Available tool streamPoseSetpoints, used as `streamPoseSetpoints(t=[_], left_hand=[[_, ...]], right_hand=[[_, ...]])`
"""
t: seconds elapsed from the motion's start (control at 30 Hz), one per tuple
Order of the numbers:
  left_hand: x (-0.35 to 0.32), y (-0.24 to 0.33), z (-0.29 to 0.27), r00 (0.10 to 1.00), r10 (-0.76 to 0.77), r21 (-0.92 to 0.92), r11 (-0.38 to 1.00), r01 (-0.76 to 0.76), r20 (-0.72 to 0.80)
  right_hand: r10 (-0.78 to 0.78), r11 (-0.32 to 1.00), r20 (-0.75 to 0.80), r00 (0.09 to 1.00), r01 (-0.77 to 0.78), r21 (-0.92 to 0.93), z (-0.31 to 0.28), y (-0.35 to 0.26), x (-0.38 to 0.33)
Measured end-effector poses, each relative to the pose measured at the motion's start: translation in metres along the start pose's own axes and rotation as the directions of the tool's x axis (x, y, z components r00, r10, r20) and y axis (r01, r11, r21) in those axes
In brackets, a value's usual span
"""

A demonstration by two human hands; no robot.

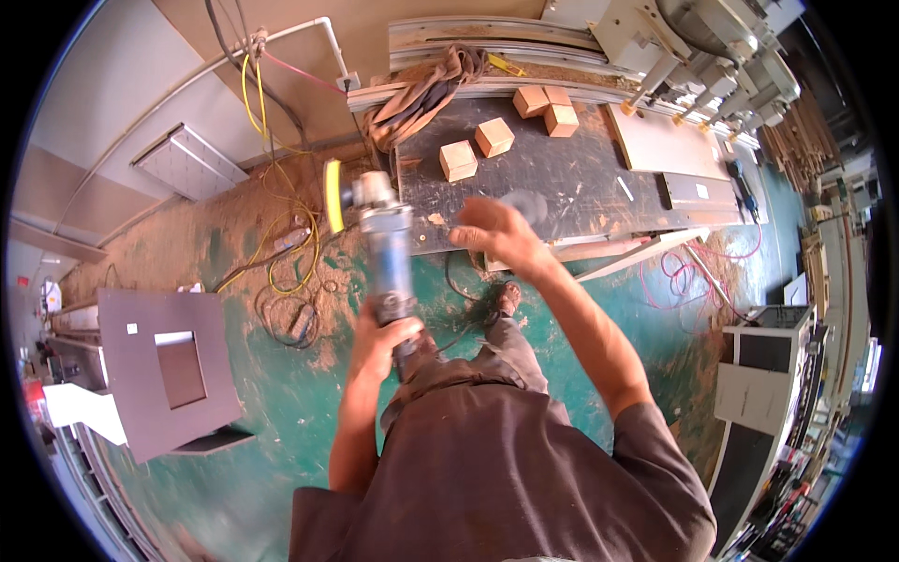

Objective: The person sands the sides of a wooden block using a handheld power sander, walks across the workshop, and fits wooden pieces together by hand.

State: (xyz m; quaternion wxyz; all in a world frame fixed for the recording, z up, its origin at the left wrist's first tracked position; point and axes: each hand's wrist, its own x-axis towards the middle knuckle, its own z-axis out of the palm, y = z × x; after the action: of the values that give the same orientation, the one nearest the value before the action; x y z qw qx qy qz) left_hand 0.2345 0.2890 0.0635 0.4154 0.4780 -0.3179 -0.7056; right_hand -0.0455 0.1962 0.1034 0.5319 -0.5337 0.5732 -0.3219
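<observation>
Left hand (376,343) is grasping an angle grinder (389,258) by its body, fingers wrapping round the near end; the tool is standing left of the workbench (585,178), head pointing far, its yellow pad (333,197) facing left. Right hand (501,234) is hovering around the bench's near edge, fingers loosely bent; it's blurring, so can't tell if it's gripping the grey disc (527,203) showing just beyond it. Five wooden blocks (458,162) are sitting on the bench: three clustering far, two lying separately to their left. Crumpled cloth (426,98) is draping over the far left corner. Pale board (663,142) is lying far right, dark panel (699,191) resting just nearer. Yellow hose (270,270) is looping across the sawdust-covered floor (281,375), left.
</observation>
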Motion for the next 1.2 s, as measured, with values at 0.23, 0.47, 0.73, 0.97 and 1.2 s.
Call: streamPoseSetpoints(t=[0.23, 0.47, 0.73, 0.97, 1.2], left_hand=[[-0.027, -0.001, 0.004, 0.829, 0.168, 0.241, 0.97, -0.042, -0.534], [-0.029, -0.013, 0.066, 0.7, 0.178, 0.312, 0.948, 0.067, -0.692], [0.017, -0.02, 0.129, 0.686, 0.174, 0.324, 0.942, 0.094, -0.706], [0.08, -0.026, 0.141, 0.798, 0.291, 0.501, 0.865, 0.016, -0.528], [0.162, -0.05, 0.123, 0.878, 0.372, 0.788, 0.615, 0.01, -0.301]], right_hand=[[-0.391, 0.676, 0.06, 0.918, 0.331, -0.658, -0.084, 0.078, 0.157], [-0.548, 0.381, 0.361, 0.754, 0.61, -0.695, -0.08, 0.092, 0.208], [-0.614, 0.498, 0.224, 0.757, 0.592, -0.633, -0.118, 0.076, 0.166], [-0.555, 0.718, -0.102, 0.826, 0.413, -0.56, -0.209, 0.067, 0.065], [-0.276, 0.915, -0.523, 0.807, 0.055, -0.399, -0.266, 0.122, -0.05]])
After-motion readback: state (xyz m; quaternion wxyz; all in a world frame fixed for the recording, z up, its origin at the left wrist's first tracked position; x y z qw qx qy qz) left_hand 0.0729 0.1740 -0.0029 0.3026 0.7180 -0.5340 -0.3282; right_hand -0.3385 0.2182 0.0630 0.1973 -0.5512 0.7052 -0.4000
